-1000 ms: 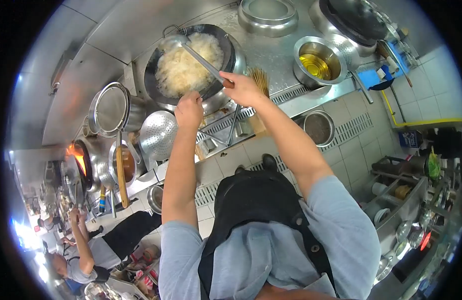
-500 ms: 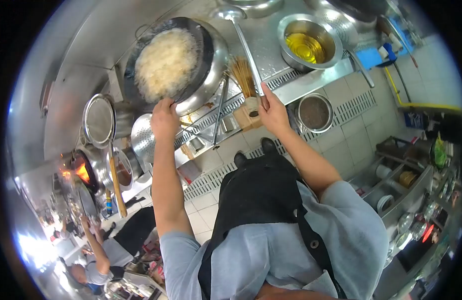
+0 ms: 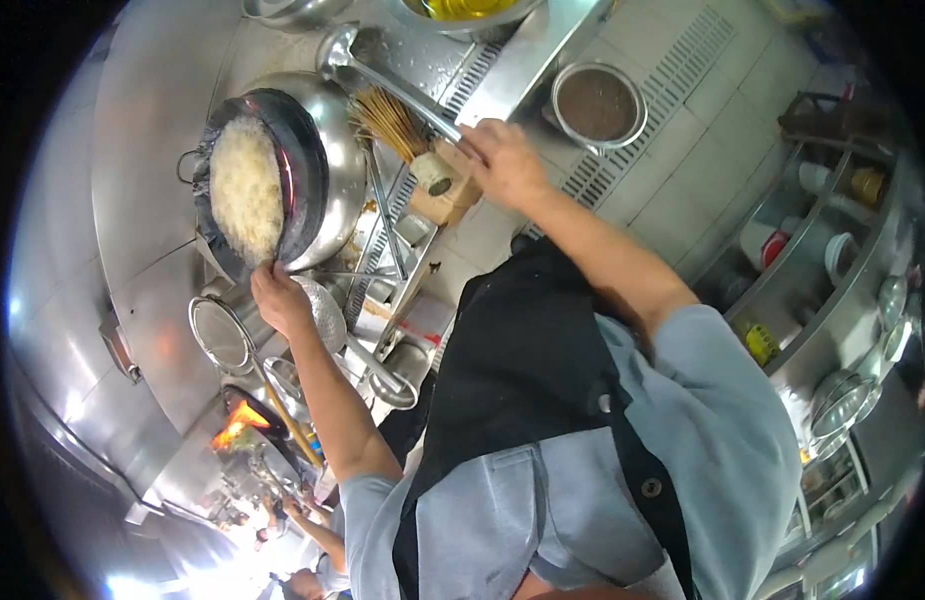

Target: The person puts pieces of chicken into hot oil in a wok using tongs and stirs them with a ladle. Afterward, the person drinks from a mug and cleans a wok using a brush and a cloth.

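Note:
My left hand [image 3: 280,300] is closed on the near edge of a dark wok [image 3: 304,215]. Pale, frothy, bubbling food [image 3: 244,190] fills the wok's left side. The wok sits at a shiny round steel burner ring [image 3: 344,170], and a thin orange glow shows along its inner side. In my right hand [image 3: 504,165] is the handle end of a long steel ladle [image 3: 407,95]. The ladle's bowl lies over the steel counter, up and to the left of that hand. A bamboo wok brush [image 3: 392,125] stands just below the ladle handle.
A pot of yellow oil [image 3: 457,30] is at the top edge. On the right, a pot with brown contents [image 3: 599,105] stands by the floor drain. Strainers [image 3: 222,335] and a perforated ladle [image 3: 322,315] lie near my left arm. Beyond, another person [image 3: 327,540] works near an open flame [image 3: 240,422].
My view has swung so the stove appears further left. The ladle bowl now lies closer to the wok and its handle slants more. Both hands keep their holds.

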Demonstrator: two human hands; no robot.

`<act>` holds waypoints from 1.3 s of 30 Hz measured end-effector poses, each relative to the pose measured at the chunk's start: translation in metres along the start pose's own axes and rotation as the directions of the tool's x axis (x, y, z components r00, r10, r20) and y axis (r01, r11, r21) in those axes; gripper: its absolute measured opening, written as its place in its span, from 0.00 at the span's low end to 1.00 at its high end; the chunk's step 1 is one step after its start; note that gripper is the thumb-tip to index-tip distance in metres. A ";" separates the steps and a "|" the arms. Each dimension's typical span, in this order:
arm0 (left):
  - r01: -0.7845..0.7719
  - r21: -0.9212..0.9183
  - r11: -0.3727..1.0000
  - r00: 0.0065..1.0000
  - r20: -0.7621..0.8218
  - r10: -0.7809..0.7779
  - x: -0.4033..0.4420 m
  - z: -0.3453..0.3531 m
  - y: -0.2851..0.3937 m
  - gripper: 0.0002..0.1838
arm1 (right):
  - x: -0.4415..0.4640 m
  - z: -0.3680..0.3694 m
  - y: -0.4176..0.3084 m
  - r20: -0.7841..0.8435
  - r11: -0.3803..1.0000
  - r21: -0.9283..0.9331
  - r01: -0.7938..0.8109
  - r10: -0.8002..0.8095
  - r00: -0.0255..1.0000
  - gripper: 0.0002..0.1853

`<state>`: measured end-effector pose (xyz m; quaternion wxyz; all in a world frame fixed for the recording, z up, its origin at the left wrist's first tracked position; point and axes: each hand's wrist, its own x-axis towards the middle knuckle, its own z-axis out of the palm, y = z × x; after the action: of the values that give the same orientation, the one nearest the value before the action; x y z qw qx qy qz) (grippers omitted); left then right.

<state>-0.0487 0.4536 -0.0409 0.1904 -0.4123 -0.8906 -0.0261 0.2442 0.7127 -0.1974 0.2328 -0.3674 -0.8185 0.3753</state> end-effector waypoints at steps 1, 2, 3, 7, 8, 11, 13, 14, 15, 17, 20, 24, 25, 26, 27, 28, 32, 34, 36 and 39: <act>-0.003 0.005 1.000 1.000 -0.018 0.003 0.004 -0.004 0.001 0.07 | -0.011 -0.007 0.015 -0.027 1.000 0.021 -0.006 0.006 1.000 0.28; -0.007 0.007 1.000 1.000 -0.030 0.008 0.006 -0.008 0.005 0.07 | -0.027 -0.016 0.033 -0.053 0.999 0.039 -0.016 0.018 0.998 0.27; -0.001 0.003 1.000 0.999 -0.038 0.001 0.006 -0.012 0.011 0.07 | -0.046 -0.026 0.050 -0.043 0.997 0.053 -0.050 0.052 0.998 0.28; -0.082 0.043 0.996 0.994 -0.071 0.085 0.002 0.000 -0.004 0.09 | -0.138 -0.057 0.114 0.003 0.908 0.139 -0.395 0.399 0.917 0.24; -0.100 0.033 0.994 0.992 -0.077 0.102 0.002 0.002 -0.004 0.09 | -0.161 -0.052 0.131 0.021 0.856 0.186 -0.483 0.488 0.873 0.23; -0.121 0.009 0.993 0.991 -0.051 0.121 -0.007 0.006 -0.009 0.10 | -0.206 -0.038 0.141 0.214 0.684 0.038 -0.728 0.706 0.675 0.23; -0.110 -0.054 0.992 0.993 -0.041 0.108 -0.013 0.012 -0.010 0.10 | -0.214 0.005 0.145 0.281 0.719 0.062 -0.692 0.653 0.704 0.23; -0.095 -0.080 0.992 0.995 -0.045 0.091 -0.015 0.015 -0.012 0.10 | -0.209 0.036 0.152 0.332 0.740 0.101 -0.665 0.605 0.724 0.24; -0.177 -0.036 0.984 0.980 -0.104 0.172 -0.015 0.016 -0.012 0.09 | -0.200 0.070 0.153 0.341 0.711 0.174 -0.682 0.606 0.719 0.25; -0.107 -0.057 0.993 0.994 -0.034 0.105 -0.016 0.009 -0.007 0.09 | -0.173 0.134 0.154 0.405 0.771 0.215 -0.600 0.489 0.773 0.27; -0.103 -0.060 0.993 0.994 0.011 0.104 -0.014 0.007 -0.006 0.08 | -0.113 0.191 0.128 0.612 0.428 0.399 -0.811 0.535 0.583 0.29; -0.138 -0.042 0.990 0.990 -0.017 0.137 -0.016 0.008 -0.008 0.09 | -0.072 0.268 0.123 0.657 0.559 0.275 -0.782 0.485 0.577 0.29; -0.128 -0.054 0.990 0.992 -0.027 0.126 -0.017 0.010 -0.009 0.09 | -0.069 0.269 0.119 0.639 0.653 0.238 -0.719 0.453 0.622 0.30; -0.122 -0.069 0.990 0.992 -0.036 0.120 -0.015 0.012 -0.010 0.08 | -0.068 0.270 0.117 0.626 0.779 0.141 -0.611 0.408 0.664 0.31; -0.141 -0.040 0.989 0.989 -0.045 0.139 -0.013 0.013 -0.009 0.07 | -0.067 0.272 0.114 0.611 0.878 0.030 -0.477 0.362 0.705 0.32; -0.134 -0.057 0.989 0.990 -0.054 0.131 -0.013 0.014 -0.009 0.07 | -0.066 0.273 0.111 0.593 0.939 -0.082 -0.333 0.314 0.742 0.33; -0.092 -0.088 0.992 0.991 -0.107 0.083 -0.016 0.017 -0.008 0.05 | -0.045 0.246 0.107 0.761 0.945 -0.175 -0.277 0.308 0.571 0.36; -0.098 -0.088 0.991 0.989 -0.117 0.088 -0.015 0.018 -0.012 0.06 | -0.046 0.246 0.109 0.761 0.934 -0.135 -0.332 0.312 0.568 0.36; -0.101 -0.054 0.993 0.990 -0.104 0.095 -0.013 0.018 -0.013 0.06 | -0.046 0.245 0.112 0.750 0.925 -0.108 -0.365 0.316 0.580 0.36; -0.070 -0.026 0.997 0.995 -0.075 0.068 -0.012 0.014 -0.007 0.05 | -0.048 0.246 0.111 0.748 0.913 -0.076 -0.401 0.318 0.582 0.36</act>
<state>-0.0514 0.4426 -0.0570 0.2180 -0.4444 -0.8676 -0.0475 0.1598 0.6166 -0.4396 -0.1860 -0.3264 -0.7288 0.5724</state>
